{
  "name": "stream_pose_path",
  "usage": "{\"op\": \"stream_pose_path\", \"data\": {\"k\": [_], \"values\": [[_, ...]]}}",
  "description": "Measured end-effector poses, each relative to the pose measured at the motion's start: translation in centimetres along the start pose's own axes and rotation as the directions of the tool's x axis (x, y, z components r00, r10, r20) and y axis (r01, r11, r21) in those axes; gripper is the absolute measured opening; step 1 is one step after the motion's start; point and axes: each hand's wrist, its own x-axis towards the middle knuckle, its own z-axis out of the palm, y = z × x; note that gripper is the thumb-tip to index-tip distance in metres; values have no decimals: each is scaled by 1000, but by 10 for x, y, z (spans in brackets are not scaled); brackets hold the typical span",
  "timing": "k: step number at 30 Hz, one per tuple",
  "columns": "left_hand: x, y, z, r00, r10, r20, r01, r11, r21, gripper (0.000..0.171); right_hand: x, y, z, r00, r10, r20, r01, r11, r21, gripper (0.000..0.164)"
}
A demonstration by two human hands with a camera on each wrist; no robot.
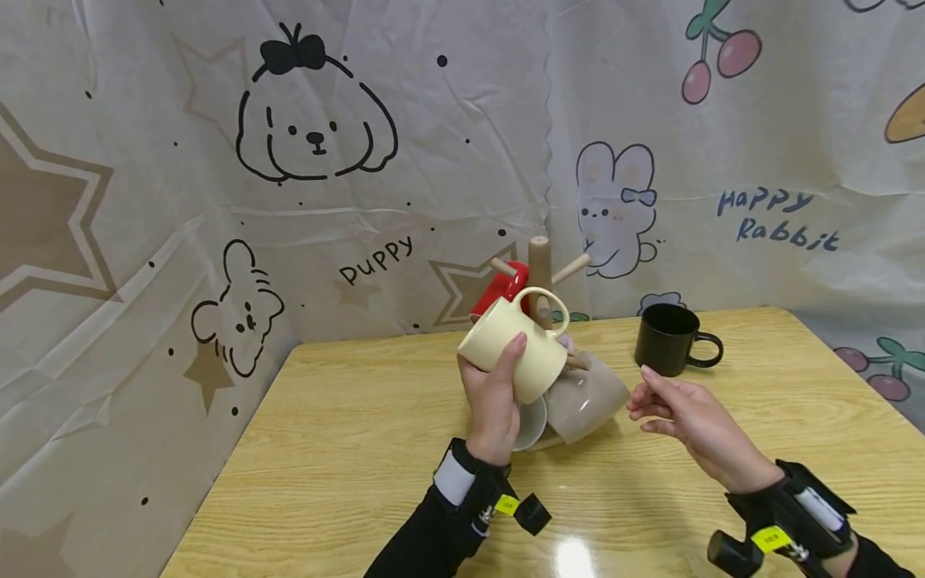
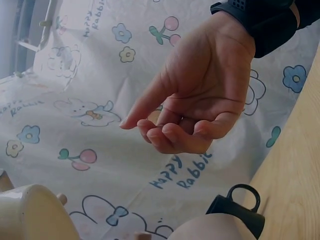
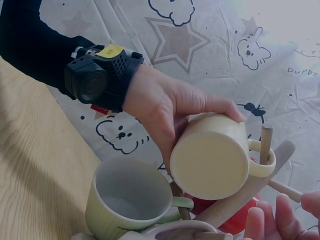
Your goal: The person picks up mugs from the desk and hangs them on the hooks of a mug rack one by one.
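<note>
My left hand (image 1: 493, 405) grips a cream-yellow mug (image 1: 516, 349) by its body, thumb along the side. The mug is tilted at the wooden mug tree (image 1: 539, 261), its handle up against the post; in the right wrist view a peg (image 3: 266, 142) shows at the handle's loop. To the right, my right hand (image 1: 697, 425) hovers with loosely bent fingers, holding nothing. Beside those fingertips a greige mug (image 1: 588, 397) hangs on a lower peg. A red mug (image 1: 499, 291) hangs behind the yellow one, and a pale green mug (image 3: 130, 195) hangs below it.
A black mug (image 1: 666, 341) stands upright at the back right of the wooden table (image 1: 347, 449), handle to the right. Close behind the table hangs a printed cloth (image 1: 462, 144) with cartoon animals.
</note>
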Motion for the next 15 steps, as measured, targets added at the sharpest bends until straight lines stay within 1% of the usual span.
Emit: {"op": "stream_pose_path", "data": {"k": [4, 9, 12, 15], "values": [[2, -6, 2, 1000, 20, -14, -20, 1000, -1, 68, 1, 2, 0, 1000, 4, -6, -4, 1000, 12, 38], [2, -11, 2, 999, 1, -43, -1, 1000, 2, 67, 2, 4, 0, 1000, 19, 3, -19, 1000, 24, 37], [2, -10, 3, 998, -16, -60, 17, 999, 29, 69, 3, 6, -1, 1000, 25, 6, -25, 999, 23, 38], [1, -8, 4, 997, -8, -76, 14, 997, 81, 74, 4, 7, -1, 1000, 26, 9, -26, 999, 26, 38]]}}
